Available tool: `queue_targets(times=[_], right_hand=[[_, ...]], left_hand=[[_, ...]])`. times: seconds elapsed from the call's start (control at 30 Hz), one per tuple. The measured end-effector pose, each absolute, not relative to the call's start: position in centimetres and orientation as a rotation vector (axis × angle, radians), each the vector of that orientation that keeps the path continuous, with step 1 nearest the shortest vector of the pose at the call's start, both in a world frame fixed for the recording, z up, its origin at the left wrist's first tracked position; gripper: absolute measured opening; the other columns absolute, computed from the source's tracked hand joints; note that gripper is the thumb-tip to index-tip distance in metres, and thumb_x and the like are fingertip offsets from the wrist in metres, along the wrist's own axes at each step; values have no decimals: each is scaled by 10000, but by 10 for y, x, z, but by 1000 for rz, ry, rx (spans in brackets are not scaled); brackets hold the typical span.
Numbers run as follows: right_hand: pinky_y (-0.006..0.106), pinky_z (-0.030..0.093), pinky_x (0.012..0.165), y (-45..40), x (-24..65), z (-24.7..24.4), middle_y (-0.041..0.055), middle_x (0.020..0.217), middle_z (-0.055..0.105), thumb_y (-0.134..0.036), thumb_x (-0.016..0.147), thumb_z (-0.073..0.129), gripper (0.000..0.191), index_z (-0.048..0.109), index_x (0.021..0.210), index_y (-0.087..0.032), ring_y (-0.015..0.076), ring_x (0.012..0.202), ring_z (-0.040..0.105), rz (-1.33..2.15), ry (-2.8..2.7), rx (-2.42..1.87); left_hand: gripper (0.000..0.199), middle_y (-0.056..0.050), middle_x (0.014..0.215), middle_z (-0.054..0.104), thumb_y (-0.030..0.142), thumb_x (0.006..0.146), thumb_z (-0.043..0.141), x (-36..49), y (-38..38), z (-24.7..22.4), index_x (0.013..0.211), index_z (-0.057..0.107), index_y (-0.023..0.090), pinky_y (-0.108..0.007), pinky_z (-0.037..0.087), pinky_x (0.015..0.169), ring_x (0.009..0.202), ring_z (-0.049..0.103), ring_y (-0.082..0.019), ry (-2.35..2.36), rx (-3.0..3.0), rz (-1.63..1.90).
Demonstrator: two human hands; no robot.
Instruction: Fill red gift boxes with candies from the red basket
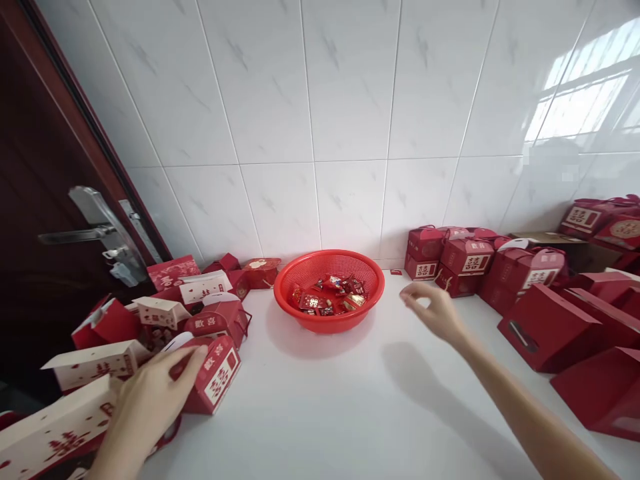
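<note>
At the left of the head view, my left hand [155,393] has its thumb and fingers closed on the top of a red gift box [216,381] with a white label. The box stands at the edge of a cluster of boxes. My right hand [434,312] hovers above the white table, right of the red basket, its thumb and fingertips brought together; whether anything small is between them cannot be made out. In the middle, the red plastic basket [330,325] holds several wrapped candies [333,293] on its bottom.
More red and cream boxes [93,363] crowd the left side of the white table [310,420]. Closed red boxes [463,267] and larger ones [550,327] line the right. A small red packet [396,272] lies by the tiled wall. A dark door stands at the left.
</note>
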State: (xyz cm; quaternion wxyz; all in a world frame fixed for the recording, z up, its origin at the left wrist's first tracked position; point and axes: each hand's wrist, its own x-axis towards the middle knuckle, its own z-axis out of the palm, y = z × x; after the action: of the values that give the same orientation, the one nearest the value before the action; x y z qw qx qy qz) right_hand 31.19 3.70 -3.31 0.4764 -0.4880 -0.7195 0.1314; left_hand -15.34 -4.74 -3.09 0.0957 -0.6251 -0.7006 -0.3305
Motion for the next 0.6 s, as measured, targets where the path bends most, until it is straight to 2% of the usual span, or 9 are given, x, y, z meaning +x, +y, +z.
queue_targets(times=[0.1,0.2,0.43,0.6], right_hand=[[319,537,670,19,283,-56,54,817,742,-324,873,520,193,665,797,-222,202,728,678,476,-1955,-1123],[312,529,662,7,267,-71,52,851,736,-297,898,495,191,655,823,-224,198,759,668,586,-2026,-1107],[321,514,690,-6,260,-85,37,825,699,-291,898,492,181,625,791,-228,191,758,636,695,-1946,-1113],[319,508,665,-8,257,-91,32,782,662,-422,934,508,274,631,803,-215,183,702,628,833,-1799,-1086]], left_hand=[[334,-17,962,785,522,848,547,-141,-49,-31,865,774,277,-344,577,684,794,728,-261,-2162,-1937,-895],[341,-30,993,785,540,811,579,-127,-49,-27,862,782,270,-305,595,765,878,740,-252,-2109,-2139,-889],[323,-27,897,757,464,893,559,-98,-49,-12,798,768,237,-241,574,721,793,722,-198,-1805,-2476,-997],[203,-10,903,726,281,950,556,-53,-52,1,883,741,231,-209,549,737,803,691,-141,-1424,-2858,-1017]])
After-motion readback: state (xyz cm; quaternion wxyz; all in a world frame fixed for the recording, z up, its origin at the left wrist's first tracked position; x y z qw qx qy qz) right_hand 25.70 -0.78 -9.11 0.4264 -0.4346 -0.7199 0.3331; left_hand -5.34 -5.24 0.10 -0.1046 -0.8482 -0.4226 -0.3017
